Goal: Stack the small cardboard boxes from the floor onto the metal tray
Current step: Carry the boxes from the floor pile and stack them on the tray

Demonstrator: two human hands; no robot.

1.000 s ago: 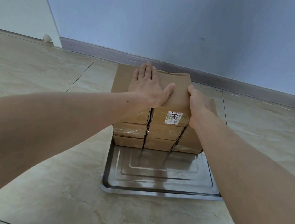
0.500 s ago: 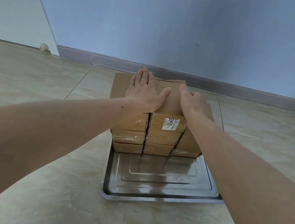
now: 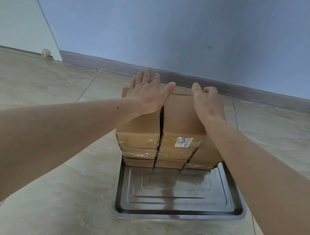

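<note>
Two hands over the box stack on the tray

Three tiers of small cardboard boxes [image 3: 167,138] stand on the far half of the metal tray [image 3: 178,214], which lies on the tiled floor [image 3: 38,84]. Two columns face the camera side by side; a third, set at an angle, shows at the right, partly behind the right forearm. The top box of the middle column [image 3: 181,116] carries a white printed label [image 3: 184,141] on its near face. The near half of the tray is bare steel and reflects the boxes.

Left hand [image 3: 147,95]: fingers straight and spread, thumb out to the right, palm down over the top of the left column. Whether the palm touches the cardboard, cannot tell.

Right hand [image 3: 207,102]: over the far right part of the stack top, thumb extended toward the left hand, remaining fingers loosely curled at the far edge. Nothing seen held in it; contact with the box, cannot tell.

Beyond the stack: grey skirting board [image 3: 250,87] below a blue wall [image 3: 180,23]. A small pale door stopper [image 3: 46,53] sits at the floor by the wall corner, left.
</note>
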